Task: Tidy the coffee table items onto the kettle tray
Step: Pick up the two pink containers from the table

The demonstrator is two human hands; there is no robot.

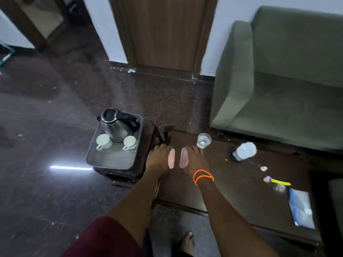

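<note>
My left hand (157,159) grips a small pink dish (171,158) held on edge over the left end of the dark coffee table (241,184). My right hand (194,162), with orange bands at the wrist, grips a second pink dish (183,157) the same way, a short gap apart from the first. Left of the hands, a grey tray (111,161) rests on a low dark stool. It carries a steel kettle (117,125) and two white cups (103,141) (130,142); its front half is bare.
On the table stand a clear glass (203,140), a plastic bottle (244,152) lying on its side, a yellow toothbrush (276,181), a small white scrap (263,168) and a plastic bag (300,208). A green sofa (287,80) sits behind the table.
</note>
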